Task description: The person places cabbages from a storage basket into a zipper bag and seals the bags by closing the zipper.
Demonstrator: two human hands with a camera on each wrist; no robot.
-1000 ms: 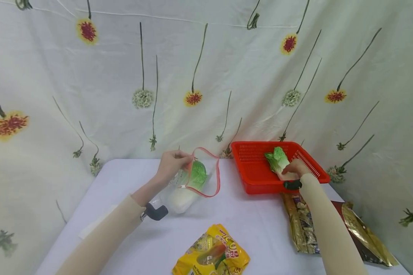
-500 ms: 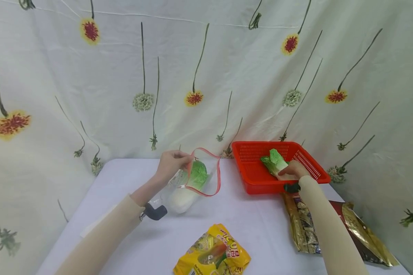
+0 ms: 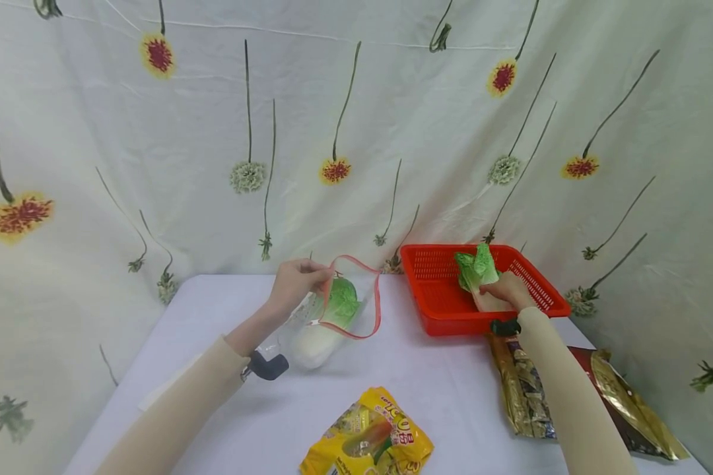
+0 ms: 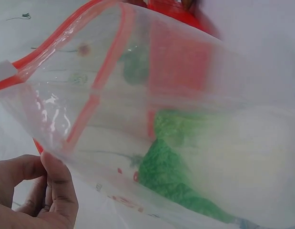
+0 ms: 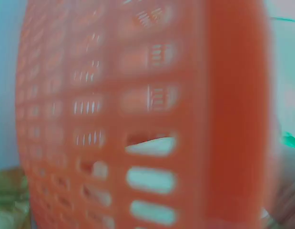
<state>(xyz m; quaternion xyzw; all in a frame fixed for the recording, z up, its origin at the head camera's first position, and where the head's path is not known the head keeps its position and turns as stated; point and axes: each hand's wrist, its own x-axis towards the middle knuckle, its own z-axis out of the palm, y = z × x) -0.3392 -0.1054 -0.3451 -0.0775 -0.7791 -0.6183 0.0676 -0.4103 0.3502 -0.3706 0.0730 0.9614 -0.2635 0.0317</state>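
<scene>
My left hand (image 3: 297,285) pinches the edge of a clear zip bag (image 4: 218,62) with a red zipper, and the bag's mouth gapes toward the right. Inside lies a napa cabbage (image 3: 340,305), its green leaves toward the mouth and its white base low in the bag. In the left wrist view, the thumb and fingers (image 4: 61,191) meet at the bag's edge. My right hand (image 3: 509,290) reaches into a red plastic basket (image 3: 451,326) and grips a second napa cabbage (image 3: 482,269) around its pale lower part. The basket's slotted wall hides most of that hand in the right wrist view.
A yellow candy bag (image 3: 368,439) lies at the front middle of the white table (image 3: 226,396). Beneath my right forearm are a gold snack pack (image 3: 513,389) and a brown and gold packet (image 3: 630,415). A flowered curtain (image 3: 309,99) hangs behind the table.
The cabbage in the basket has turned more upright in my right hand, its leaf tips now nearer the basket's back rim. My left hand and the zip bag stay put.
</scene>
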